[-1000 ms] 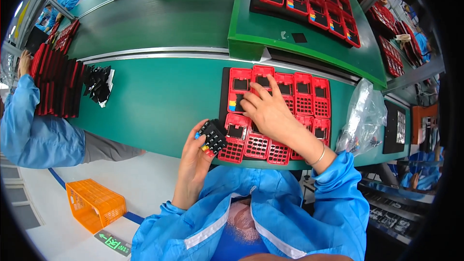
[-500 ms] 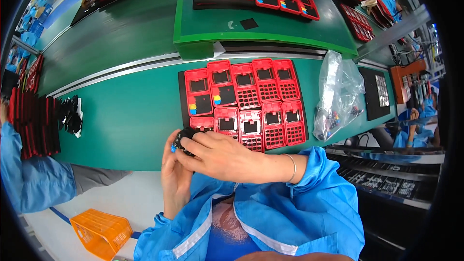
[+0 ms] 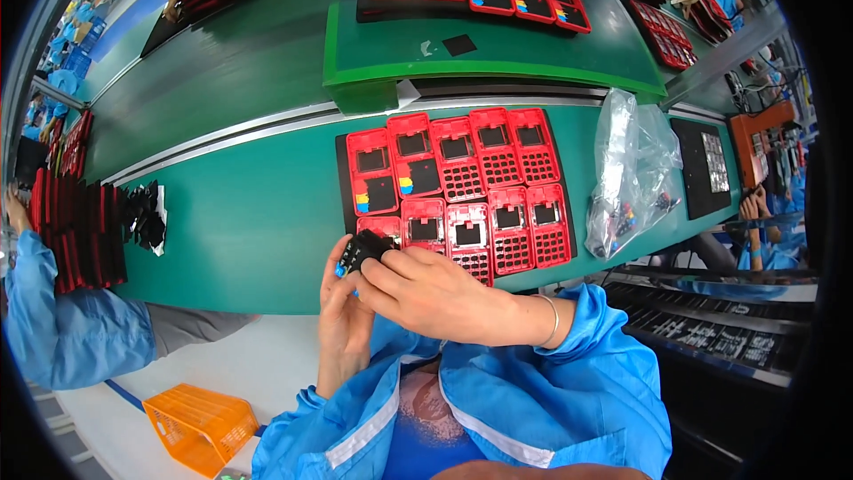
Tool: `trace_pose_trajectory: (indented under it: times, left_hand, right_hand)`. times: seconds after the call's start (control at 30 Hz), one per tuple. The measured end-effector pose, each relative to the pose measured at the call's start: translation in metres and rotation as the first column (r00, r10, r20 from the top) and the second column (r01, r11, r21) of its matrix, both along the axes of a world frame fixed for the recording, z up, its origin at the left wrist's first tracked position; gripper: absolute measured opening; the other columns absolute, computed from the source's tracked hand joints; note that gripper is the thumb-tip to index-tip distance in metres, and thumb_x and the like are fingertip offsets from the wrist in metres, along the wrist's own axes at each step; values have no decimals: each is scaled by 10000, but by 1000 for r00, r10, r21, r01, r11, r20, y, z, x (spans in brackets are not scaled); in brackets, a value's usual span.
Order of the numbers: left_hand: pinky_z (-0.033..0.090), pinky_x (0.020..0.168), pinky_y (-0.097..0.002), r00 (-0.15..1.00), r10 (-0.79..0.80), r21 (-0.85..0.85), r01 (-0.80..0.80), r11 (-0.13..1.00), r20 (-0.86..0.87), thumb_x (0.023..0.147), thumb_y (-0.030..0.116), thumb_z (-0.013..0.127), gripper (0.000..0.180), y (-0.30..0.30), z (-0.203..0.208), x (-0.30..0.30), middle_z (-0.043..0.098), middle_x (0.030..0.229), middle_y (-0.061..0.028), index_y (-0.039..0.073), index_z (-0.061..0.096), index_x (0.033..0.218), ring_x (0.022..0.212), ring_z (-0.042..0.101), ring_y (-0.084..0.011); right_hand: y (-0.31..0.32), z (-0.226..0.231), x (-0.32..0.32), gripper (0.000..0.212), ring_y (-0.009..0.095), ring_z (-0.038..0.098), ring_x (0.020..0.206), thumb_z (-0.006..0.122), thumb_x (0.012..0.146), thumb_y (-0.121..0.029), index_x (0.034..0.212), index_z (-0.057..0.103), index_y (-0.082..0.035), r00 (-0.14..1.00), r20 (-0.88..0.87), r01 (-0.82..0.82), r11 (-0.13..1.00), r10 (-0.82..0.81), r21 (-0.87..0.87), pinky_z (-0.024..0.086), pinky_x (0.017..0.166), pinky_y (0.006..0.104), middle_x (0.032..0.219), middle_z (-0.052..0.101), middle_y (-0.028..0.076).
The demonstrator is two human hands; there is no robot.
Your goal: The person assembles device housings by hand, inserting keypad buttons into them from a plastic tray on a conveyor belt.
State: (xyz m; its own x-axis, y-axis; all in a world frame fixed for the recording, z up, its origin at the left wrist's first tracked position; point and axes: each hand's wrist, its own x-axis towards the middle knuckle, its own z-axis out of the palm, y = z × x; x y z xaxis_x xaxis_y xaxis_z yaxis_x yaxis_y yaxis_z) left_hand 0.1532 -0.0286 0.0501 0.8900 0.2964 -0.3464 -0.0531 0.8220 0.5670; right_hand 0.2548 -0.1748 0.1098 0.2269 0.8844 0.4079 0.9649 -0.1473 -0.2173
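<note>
A small black keypad (image 3: 362,250) with light-marked keys and a blue end is held up over the near edge of the workbench. My left hand (image 3: 342,320) grips it from the left, thumb and fingers closed around its side. Bent over its right end, the fingers of my right hand (image 3: 435,293) are closed on it and hide part of it. Just beyond my hands lie two rows of red handset housings (image 3: 456,149) with dark screen windows, on a black mat (image 3: 345,156). Some have black keys fitted; two in the back row hold a black piece with yellow and blue parts.
Right of the mat lies a clear plastic bag (image 3: 622,178) with small coloured parts. A green raised shelf (image 3: 498,58) carries more red housings. To the left stand stacked red and black trays (image 3: 80,231) beside a co-worker's sleeve (image 3: 31,276). An orange crate (image 3: 200,427) sits below.
The view has shifted slightly. My right fingers have drawn back a little to the right along the keypad, so more of its black surface shows. Both hands still hold it.
</note>
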Motion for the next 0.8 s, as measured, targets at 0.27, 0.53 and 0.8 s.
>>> trace_pose_trajectory:
  times: [0.27,0.53,0.8]
  left_hand:
    - [510,1100,-402,997,48,49,-45,998,-66,970,72,609,583,-5,8,5,570,1421,-172,-1,409,1512,1281,603,-288]
    - [509,1113,-405,996,45,10,-44,999,-74,986,61,603,562,-9,4,15,565,1438,-169,9,404,1509,1312,594,-269]
    - [545,1077,-408,996,26,-3,-26,1000,-81,983,39,600,558,-14,4,13,576,1422,-166,11,407,1507,1292,611,-270]
  right_hand:
    - [-18,-2,10,261,207,637,844,669,810,-101,1070,662,-78,965,-235,-84,983,121,160,550,684,353,988,611,55]
    - [-67,-30,92,263,201,630,797,746,696,-53,957,768,-74,884,126,396,866,-449,305,517,660,342,927,694,26]
    - [-77,-63,93,241,247,669,983,710,750,-60,984,762,-42,943,27,329,941,-331,78,541,835,384,1002,703,58]
